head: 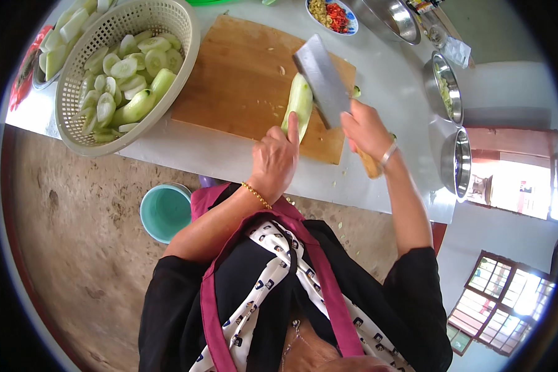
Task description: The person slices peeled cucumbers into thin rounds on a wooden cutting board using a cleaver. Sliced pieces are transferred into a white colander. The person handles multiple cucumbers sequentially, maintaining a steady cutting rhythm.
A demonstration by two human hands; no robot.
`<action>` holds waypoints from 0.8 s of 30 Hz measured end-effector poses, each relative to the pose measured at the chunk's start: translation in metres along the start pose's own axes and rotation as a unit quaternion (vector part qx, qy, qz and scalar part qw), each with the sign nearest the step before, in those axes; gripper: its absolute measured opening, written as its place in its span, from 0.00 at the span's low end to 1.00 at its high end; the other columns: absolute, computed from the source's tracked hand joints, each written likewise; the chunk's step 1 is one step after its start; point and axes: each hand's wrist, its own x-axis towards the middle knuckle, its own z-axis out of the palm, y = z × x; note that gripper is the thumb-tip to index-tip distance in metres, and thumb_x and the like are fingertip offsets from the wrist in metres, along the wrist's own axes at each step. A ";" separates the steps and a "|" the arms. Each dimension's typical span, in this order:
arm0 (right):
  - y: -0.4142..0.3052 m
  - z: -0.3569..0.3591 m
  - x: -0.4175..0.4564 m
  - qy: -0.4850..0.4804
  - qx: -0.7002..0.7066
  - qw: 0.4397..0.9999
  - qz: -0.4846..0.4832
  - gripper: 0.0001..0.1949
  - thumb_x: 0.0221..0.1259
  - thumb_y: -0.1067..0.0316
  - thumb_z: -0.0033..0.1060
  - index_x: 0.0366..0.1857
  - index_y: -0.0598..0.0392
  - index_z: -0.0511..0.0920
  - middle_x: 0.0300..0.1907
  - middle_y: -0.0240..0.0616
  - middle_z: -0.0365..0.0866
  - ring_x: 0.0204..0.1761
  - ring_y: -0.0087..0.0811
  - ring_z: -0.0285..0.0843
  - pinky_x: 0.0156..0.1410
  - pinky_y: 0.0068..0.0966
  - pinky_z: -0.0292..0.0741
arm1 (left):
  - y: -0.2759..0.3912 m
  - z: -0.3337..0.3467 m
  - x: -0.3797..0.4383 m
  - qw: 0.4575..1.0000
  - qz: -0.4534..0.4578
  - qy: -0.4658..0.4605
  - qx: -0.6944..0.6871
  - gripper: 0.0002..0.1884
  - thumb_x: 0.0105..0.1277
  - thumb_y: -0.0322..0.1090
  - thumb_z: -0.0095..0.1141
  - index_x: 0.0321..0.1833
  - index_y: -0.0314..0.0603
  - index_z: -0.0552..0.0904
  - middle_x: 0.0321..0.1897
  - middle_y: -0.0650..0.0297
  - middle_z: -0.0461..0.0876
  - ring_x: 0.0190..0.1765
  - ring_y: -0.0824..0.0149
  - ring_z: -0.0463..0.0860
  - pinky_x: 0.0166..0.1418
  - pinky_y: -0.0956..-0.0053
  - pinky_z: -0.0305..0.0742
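A peeled pale green cucumber point(299, 95) lies lengthwise on a wooden cutting board point(242, 69). My left hand point(275, 156) holds its near end, index finger stretched along the top; the thumb is hidden. In my right hand point(368, 128) is the wooden handle of a cleaver point(323, 79). Its broad steel blade is tilted just right of the cucumber, by the far end; whether it touches cannot be told. Left of the board, an oval plastic colander point(193, 56) holds cucumber slices point(123, 68) and larger peeled pieces point(137, 108).
A plate point(352, 29) bears chopped red and yellowish bits. Steel bowls point(456, 88) point(465, 162) line the right edge of the table point(400, 93), and a larger steel basin point(411, 35) stands behind. Below the table's front edge sits a turquoise bucket point(165, 214). More peeled pieces point(56, 58) lie far left.
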 end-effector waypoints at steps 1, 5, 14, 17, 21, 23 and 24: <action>0.000 0.011 0.012 0.003 -0.002 1.000 0.001 0.12 0.64 0.68 0.44 0.25 0.65 0.62 0.17 0.43 0.71 0.12 0.31 0.71 0.22 0.31 0.71 | 0.000 0.000 0.001 1.000 -0.001 -0.002 0.003 0.35 0.57 0.27 0.54 0.71 0.31 0.59 0.30 0.53 0.74 0.28 0.58 0.80 0.31 0.66 0.78; 0.000 0.016 0.024 0.010 -0.020 1.000 -0.013 0.11 0.62 0.70 0.43 0.24 0.65 0.62 0.18 0.45 0.71 0.13 0.33 0.73 0.23 0.32 0.71 | -0.004 -0.001 0.001 1.000 0.013 -0.013 0.014 0.36 0.57 0.27 0.53 0.71 0.31 0.59 0.31 0.52 0.74 0.29 0.57 0.81 0.33 0.65 0.79; 0.005 0.024 0.030 0.020 -0.013 1.000 -0.008 0.10 0.62 0.69 0.44 0.25 0.64 0.63 0.17 0.43 0.70 0.13 0.32 0.72 0.22 0.32 0.70 | -0.002 0.005 0.000 0.999 0.003 0.027 0.043 0.33 0.59 0.30 0.53 0.70 0.37 0.64 0.29 0.58 0.74 0.26 0.66 0.80 0.26 0.74 0.75; 0.013 0.016 0.020 0.042 0.009 0.999 -0.030 0.11 0.63 0.69 0.44 0.25 0.65 0.63 0.16 0.46 0.70 0.13 0.35 0.73 0.23 0.33 0.71 | 0.000 0.004 0.001 0.998 0.002 0.031 0.048 0.33 0.59 0.30 0.54 0.70 0.36 0.64 0.28 0.58 0.74 0.26 0.66 0.80 0.26 0.74 0.76; 0.000 0.005 -0.011 0.062 -0.008 0.997 -0.051 0.12 0.64 0.68 0.44 0.25 0.63 0.60 0.15 0.43 0.69 0.12 0.33 0.71 0.22 0.33 0.70 | -0.001 0.005 0.001 0.999 -0.002 0.033 0.018 0.33 0.59 0.29 0.53 0.70 0.35 0.62 0.29 0.56 0.74 0.26 0.62 0.80 0.27 0.70 0.76; -0.003 0.000 -0.018 0.048 -0.006 0.998 -0.041 0.11 0.64 0.68 0.44 0.25 0.63 0.61 0.15 0.43 0.70 0.12 0.33 0.71 0.21 0.32 0.69 | 0.000 -0.001 0.002 1.000 -0.012 -0.008 -0.012 0.35 0.59 0.27 0.52 0.72 0.31 0.58 0.32 0.50 0.74 0.29 0.55 0.81 0.31 0.63 0.79; -0.003 -0.002 -0.021 0.041 -0.005 0.999 -0.036 0.11 0.64 0.68 0.44 0.25 0.63 0.61 0.15 0.43 0.70 0.12 0.32 0.70 0.21 0.32 0.69 | 0.000 -0.001 0.002 1.000 -0.010 -0.006 -0.014 0.35 0.59 0.27 0.52 0.72 0.31 0.58 0.31 0.51 0.74 0.29 0.55 0.81 0.31 0.63 0.79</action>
